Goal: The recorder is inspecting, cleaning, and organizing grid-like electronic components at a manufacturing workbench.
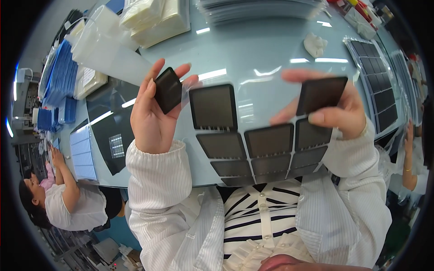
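Between the fingers and thumb of my left hand (pixel 151 119) is a small dark rectangular panel (pixel 168 90), raised and tilted above the table. My right hand (pixel 350 106) grips a similar dark panel (pixel 324 92) with black edges, its thumb on the lower edge; this hand is partly blurred. Below and between the hands, several dark panels (pixel 270 141) lie in rows close to my body. The one at the top left of the group (pixel 214 107) stands out beyond the rest. Whether a tray lies under them, I cannot tell.
Across the pale glossy table (pixel 253 54) lie a crumpled white wad (pixel 315 44), a tray of dark panels (pixel 374 79) at the right and a dark sheet (pixel 108 113) at the left. A translucent container (pixel 108 56) and wrapped stacks (pixel 156 27) stand far left. A co-worker (pixel 74 203) sits at left.
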A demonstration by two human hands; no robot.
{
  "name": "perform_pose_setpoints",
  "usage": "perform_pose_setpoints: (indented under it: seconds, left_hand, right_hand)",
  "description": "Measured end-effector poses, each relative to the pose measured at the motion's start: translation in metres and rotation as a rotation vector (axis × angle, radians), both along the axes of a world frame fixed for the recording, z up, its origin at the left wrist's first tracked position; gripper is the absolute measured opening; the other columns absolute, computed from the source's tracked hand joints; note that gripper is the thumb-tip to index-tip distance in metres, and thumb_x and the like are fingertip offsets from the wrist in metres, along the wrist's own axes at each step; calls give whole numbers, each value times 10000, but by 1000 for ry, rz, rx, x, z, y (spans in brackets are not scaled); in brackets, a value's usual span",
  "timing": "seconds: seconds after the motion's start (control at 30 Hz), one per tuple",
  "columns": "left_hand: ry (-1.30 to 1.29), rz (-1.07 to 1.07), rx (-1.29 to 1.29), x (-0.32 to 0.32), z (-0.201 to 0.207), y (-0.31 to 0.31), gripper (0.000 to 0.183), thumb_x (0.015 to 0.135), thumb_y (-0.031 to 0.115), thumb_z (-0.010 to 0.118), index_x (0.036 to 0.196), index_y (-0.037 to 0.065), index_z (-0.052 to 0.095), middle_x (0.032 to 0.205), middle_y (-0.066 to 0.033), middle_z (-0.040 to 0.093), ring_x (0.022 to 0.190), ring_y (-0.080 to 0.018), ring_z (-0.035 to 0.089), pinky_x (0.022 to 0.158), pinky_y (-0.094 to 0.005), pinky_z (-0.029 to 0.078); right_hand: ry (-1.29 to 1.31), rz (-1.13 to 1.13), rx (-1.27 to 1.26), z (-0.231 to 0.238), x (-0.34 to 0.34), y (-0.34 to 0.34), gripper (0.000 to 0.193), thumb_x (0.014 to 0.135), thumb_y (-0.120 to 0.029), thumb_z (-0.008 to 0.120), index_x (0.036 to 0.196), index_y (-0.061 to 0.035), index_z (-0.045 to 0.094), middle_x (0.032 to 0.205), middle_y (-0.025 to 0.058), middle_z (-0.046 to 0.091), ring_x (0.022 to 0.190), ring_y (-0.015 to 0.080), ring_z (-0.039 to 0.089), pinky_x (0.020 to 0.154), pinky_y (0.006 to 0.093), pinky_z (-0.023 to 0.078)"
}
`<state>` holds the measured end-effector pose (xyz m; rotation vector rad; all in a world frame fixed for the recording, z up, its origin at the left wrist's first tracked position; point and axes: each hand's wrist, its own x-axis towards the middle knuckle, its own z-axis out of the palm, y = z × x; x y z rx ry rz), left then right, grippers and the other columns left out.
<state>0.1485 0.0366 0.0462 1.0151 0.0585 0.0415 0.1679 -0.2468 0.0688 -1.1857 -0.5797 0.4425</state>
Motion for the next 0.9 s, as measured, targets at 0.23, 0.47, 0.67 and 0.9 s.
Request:
perform_pose_setpoints:
  seconds: [0.23,0.47,0.67,0.9]
  left_hand:
    - [213,-9,63,-2,-3,0,318,923,206,372,1137,10,501,963,-69,578,905,-163,575,800,-286,465]
    - [-98,-249,307,-12,-10,2,158,916,156,439,909,14,509,786,-76,576,650,-129,568,587,-260,463]
    - [-170,-66,474,-16,-2,-6,90,857,20,563,804,2,493,624,-63,547,459,-101,498,401,-219,396]
    - [-335,67,525,-16,-2,-6,97,806,-13,622,847,-14,534,674,-91,589,462,-130,549,406,-218,420]
  right_hand:
    - [-201,89,-21,-2,33,-8,607,706,-81,560,1259,108,393,876,245,648,840,335,656,899,408,449]
    - [-218,-3,-49,-2,26,-11,486,733,-85,563,1184,80,484,914,227,649,860,321,654,920,408,425]
    - [-176,-144,-328,7,25,-27,281,788,-104,657,1033,26,607,846,98,654,722,122,616,638,219,478]
    - [-196,-304,-556,8,26,-34,168,745,-166,725,799,-15,674,585,-3,561,408,41,420,385,175,291]
